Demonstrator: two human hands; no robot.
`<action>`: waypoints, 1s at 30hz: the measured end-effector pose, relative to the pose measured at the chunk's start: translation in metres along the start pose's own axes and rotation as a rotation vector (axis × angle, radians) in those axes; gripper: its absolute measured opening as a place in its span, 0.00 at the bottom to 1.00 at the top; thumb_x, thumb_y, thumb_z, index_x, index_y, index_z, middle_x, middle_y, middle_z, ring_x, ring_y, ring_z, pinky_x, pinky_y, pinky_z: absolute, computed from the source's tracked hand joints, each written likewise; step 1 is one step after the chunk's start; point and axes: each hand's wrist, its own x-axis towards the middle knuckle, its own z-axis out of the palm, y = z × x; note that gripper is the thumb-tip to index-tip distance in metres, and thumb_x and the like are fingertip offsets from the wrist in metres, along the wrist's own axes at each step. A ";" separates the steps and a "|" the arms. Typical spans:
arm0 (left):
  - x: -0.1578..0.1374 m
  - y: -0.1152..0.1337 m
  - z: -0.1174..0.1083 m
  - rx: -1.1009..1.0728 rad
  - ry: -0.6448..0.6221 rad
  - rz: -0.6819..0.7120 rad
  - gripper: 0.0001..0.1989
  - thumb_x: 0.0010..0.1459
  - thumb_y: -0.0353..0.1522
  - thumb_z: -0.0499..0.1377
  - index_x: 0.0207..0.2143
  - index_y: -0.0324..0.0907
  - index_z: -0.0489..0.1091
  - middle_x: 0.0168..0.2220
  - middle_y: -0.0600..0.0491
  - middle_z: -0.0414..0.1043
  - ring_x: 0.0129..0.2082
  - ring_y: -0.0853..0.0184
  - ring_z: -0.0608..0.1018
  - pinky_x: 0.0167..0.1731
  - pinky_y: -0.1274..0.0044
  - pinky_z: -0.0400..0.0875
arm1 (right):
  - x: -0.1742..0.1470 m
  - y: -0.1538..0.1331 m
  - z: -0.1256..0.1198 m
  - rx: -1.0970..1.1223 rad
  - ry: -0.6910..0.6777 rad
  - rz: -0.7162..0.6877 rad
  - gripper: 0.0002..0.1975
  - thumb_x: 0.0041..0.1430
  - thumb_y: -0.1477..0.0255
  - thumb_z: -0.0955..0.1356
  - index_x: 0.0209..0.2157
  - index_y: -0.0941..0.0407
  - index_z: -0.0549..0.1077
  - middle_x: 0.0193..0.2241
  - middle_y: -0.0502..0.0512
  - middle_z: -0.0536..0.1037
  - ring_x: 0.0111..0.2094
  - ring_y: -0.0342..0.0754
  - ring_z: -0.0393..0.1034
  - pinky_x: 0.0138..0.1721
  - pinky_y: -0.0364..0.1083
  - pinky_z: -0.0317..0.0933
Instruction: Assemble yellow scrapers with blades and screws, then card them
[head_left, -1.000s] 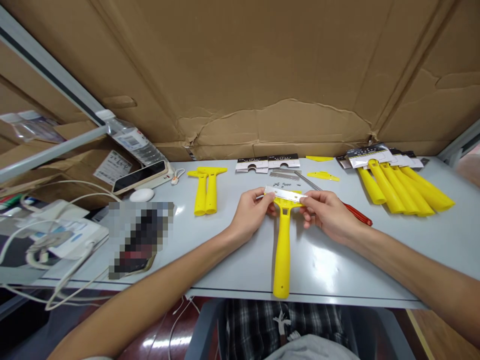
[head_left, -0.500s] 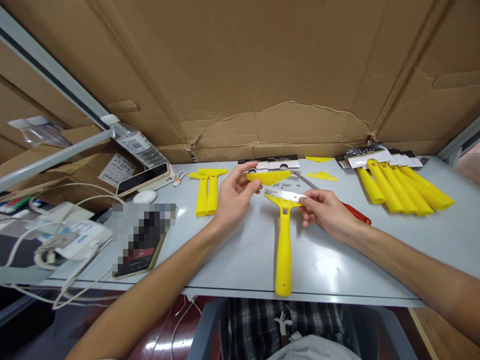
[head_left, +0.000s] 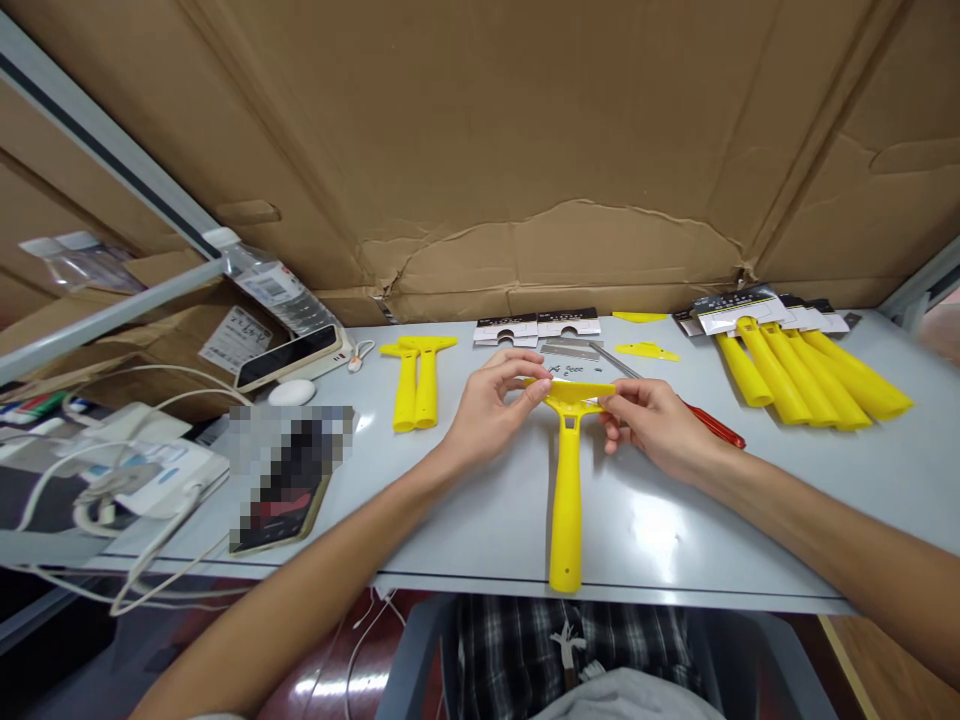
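Note:
A yellow scraper handle [head_left: 566, 510] lies in front of me, its wide head away from me and its butt at the table's front edge. My left hand [head_left: 491, 410] pinches the left end of a yellow cover plate [head_left: 583, 389], which lies over the scraper's head. My right hand [head_left: 656, 425] grips the head's right corner between thumb and fingers. The plate hides most of the metal blade on the head. Just beyond are small dark screws [head_left: 571, 370] and flat metal blades [head_left: 571, 350].
Two yellow handles [head_left: 425, 390] lie left, finished-looking scrapers with cards [head_left: 810, 385] right. Loose cover plates [head_left: 646, 351] and black-white cards [head_left: 568, 322] lie at the back. A red-handled tool [head_left: 714, 426] is behind my right hand. Phone [head_left: 319, 500] and cables [head_left: 105, 490] occupy the left.
My left hand has brought the cover plate down and towards me onto the scraper's head, covering most of the blade. My right hand has stayed at the head's right corner.

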 end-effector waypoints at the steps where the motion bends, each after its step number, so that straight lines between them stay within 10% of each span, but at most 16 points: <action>1: 0.000 0.000 0.000 -0.036 -0.027 -0.044 0.08 0.61 0.38 0.65 0.34 0.42 0.80 0.50 0.44 0.77 0.51 0.60 0.77 0.50 0.70 0.74 | 0.000 0.000 0.000 -0.007 -0.003 -0.002 0.25 0.52 0.56 0.75 0.38 0.64 0.70 0.31 0.54 0.71 0.26 0.35 0.65 0.30 0.42 0.70; 13: 0.000 0.002 0.001 -0.281 -0.186 -0.362 0.15 0.57 0.40 0.69 0.40 0.39 0.73 0.43 0.46 0.77 0.28 0.66 0.83 0.29 0.73 0.80 | -0.001 0.000 0.000 -0.066 -0.030 -0.027 0.21 0.55 0.60 0.72 0.41 0.63 0.71 0.32 0.54 0.71 0.26 0.36 0.67 0.31 0.41 0.70; 30: -0.001 -0.008 0.004 -0.301 -0.055 -0.315 0.20 0.54 0.37 0.72 0.39 0.41 0.64 0.37 0.55 0.74 0.24 0.69 0.83 0.26 0.78 0.76 | 0.000 -0.010 -0.002 0.038 -0.092 0.025 0.26 0.61 0.54 0.70 0.42 0.65 0.66 0.36 0.60 0.72 0.29 0.41 0.70 0.29 0.46 0.73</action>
